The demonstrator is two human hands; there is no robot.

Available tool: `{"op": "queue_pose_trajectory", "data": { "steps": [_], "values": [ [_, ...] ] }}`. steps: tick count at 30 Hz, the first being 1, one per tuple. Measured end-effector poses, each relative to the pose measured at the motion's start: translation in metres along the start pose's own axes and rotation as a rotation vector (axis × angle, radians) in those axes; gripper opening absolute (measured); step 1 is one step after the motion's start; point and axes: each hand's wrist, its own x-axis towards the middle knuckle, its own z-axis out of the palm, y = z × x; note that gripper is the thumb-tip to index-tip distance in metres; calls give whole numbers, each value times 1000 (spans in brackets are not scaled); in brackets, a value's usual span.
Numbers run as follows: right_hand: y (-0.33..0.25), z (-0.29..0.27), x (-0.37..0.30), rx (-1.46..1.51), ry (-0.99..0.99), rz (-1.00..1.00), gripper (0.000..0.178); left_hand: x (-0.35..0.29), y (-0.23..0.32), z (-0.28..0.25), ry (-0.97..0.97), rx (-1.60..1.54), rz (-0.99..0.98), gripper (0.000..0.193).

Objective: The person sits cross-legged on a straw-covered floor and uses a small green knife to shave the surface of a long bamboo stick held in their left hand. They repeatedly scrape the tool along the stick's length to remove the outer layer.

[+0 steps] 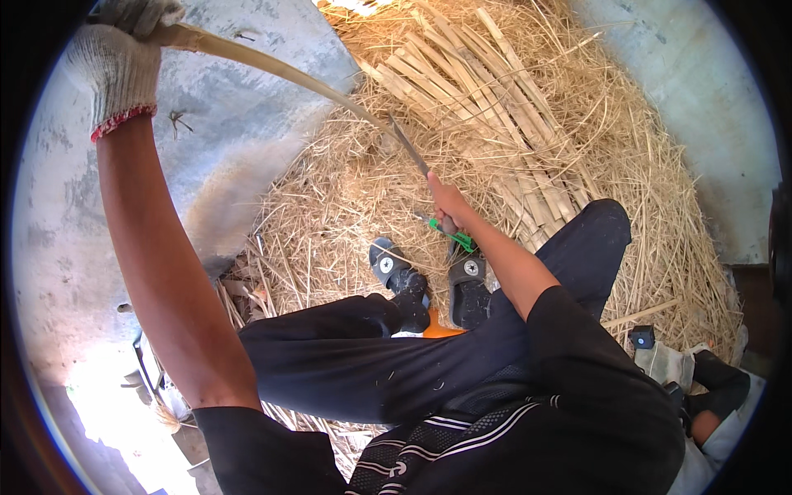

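Observation:
A long, pale bamboo strip (280,70) bows from the upper left toward the middle. My left hand (120,62), in a knitted glove with a dark palm and red cuff, is closed around its far end with the arm stretched out. Closed on a knife, my right hand (450,205) is above my feet. The knife's narrow dark blade (408,147) slants up to the strip's near end and appears to meet it. A green piece (462,239) shows just below that hand; whether it belongs to the knife cannot be made out.
Split bamboo strips (495,99) lie in a bundle on a heap of shavings (322,198). Grey walls (264,107) flank the heap. My sandalled feet (388,264) are near an orange object (440,324). At lower right are a black cube (641,337) and part of another person (722,388).

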Motion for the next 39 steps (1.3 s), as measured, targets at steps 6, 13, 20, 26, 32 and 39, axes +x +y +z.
{"op": "queue_pose_trajectory", "data": {
  "steps": [6,13,20,26,32,39],
  "values": [
    [-60,13,-35,-281,75,-73,70,-15,-6,23,399,197,87,36],
    [8,1,5,-613,373,-305,70,11,-3,-28,22,5,21,34],
    [-32,30,-40,-451,148,-278,68,9,-5,-43,353,176,37,33],
    [24,-3,31,-664,476,-269,68,-23,-3,3,284,89,33,36],
    [17,17,17,307,-23,144,65,-36,14,7,356,86,-8,33],
    [53,-18,2,-688,362,-239,68,-37,8,-2,362,69,-24,33]
  ]
}}
